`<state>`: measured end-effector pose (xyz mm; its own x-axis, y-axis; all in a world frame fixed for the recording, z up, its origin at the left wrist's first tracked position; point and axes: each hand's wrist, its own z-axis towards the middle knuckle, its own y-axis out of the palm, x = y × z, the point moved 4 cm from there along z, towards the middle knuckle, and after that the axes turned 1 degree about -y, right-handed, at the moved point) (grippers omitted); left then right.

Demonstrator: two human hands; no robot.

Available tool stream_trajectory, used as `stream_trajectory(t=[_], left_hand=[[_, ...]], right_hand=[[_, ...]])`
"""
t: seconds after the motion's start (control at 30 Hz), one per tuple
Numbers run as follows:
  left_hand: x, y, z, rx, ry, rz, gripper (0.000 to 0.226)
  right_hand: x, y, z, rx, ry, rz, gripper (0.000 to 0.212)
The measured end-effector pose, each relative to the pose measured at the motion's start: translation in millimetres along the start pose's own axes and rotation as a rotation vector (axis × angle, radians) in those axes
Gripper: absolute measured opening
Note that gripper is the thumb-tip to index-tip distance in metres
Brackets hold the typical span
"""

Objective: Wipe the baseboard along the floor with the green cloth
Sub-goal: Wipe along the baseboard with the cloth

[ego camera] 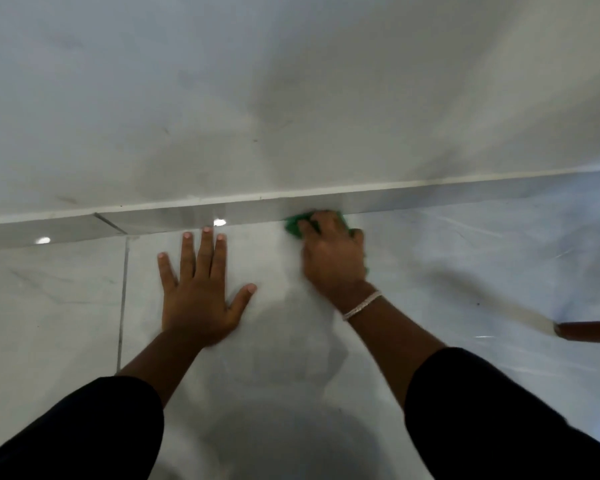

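A glossy grey baseboard (174, 220) runs across the view where the white wall meets the tiled floor. My right hand (333, 251) presses a bunched green cloth (293, 226) against the foot of the baseboard, right of centre; most of the cloth is hidden under my fingers. A pale bracelet circles that wrist. My left hand (198, 289) lies flat on the floor tile with fingers spread, holding nothing, its fingertips just short of the baseboard.
The pale marble-look floor tile (66, 306) has a dark grout line left of my left hand. A brown wooden furniture leg (586, 330) juts in at the right edge. The white wall (291, 98) fills the upper half.
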<state>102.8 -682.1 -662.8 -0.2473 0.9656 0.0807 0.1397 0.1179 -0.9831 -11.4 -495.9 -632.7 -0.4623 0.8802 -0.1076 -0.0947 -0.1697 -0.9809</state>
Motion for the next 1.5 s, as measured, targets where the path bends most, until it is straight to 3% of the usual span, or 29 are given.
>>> stream_trajectory(t=[0.1,0.2,0.37,0.5,0.67,0.8,1.0,1.13,1.27,1.33,1.4,1.5], left_hand=[[2.8,-0.4,1.2,0.003,0.011,-0.007,0.097],[2.1,2.0,1.2,0.009,0.009,-0.013,0.097],[2.2,2.7,2.3,-0.029,0.011,-0.002,0.099],[4.0,-2.5,1.3,-0.019,0.010,-0.017,0.096],[3.6,-0.5,0.1,-0.011,0.017,-0.026,0.096],[2.5,0.7,3.6,0.006,0.011,-0.012,0.096],[3.2,3.5,2.3,-0.026,0.020,0.013,0.096],[1.7,-0.1,3.4,-0.013,0.021,0.008,0.095],[2.7,-0.5,1.7,-0.015,0.020,-0.009,0.095],[2.8,0.6,2.7,-0.002,0.017,-0.009,0.095],[3.6,1.9,3.8,-0.002,0.008,0.003,0.095],[1.7,2.5,4.5,-0.024,0.010,0.017,0.095]], right_hand=[[52.9,-5.7,-5.1,-0.003,0.289,-0.020,0.035],[17.4,-4.4,-1.2,-0.003,0.568,-0.037,0.040],[-81.5,8.0,2.4,-0.140,0.262,0.041,0.041],[-29.2,4.5,2.2,-0.109,0.031,0.047,0.044],[94.6,-9.7,-7.0,-0.023,0.420,-0.011,0.047],[72.4,-10.6,-0.3,0.013,0.741,0.036,0.041],[-81.4,7.1,3.9,-0.012,0.361,0.228,0.044],[-32.5,6.1,2.0,-0.049,0.122,0.122,0.044],[70.2,-6.0,-2.6,0.028,0.320,0.027,0.052],[87.0,-9.6,-1.9,0.059,0.478,0.040,0.049],[64.8,-4.9,0.3,0.082,0.624,0.040,0.046],[-26.5,6.6,3.3,0.116,0.505,0.154,0.045]])
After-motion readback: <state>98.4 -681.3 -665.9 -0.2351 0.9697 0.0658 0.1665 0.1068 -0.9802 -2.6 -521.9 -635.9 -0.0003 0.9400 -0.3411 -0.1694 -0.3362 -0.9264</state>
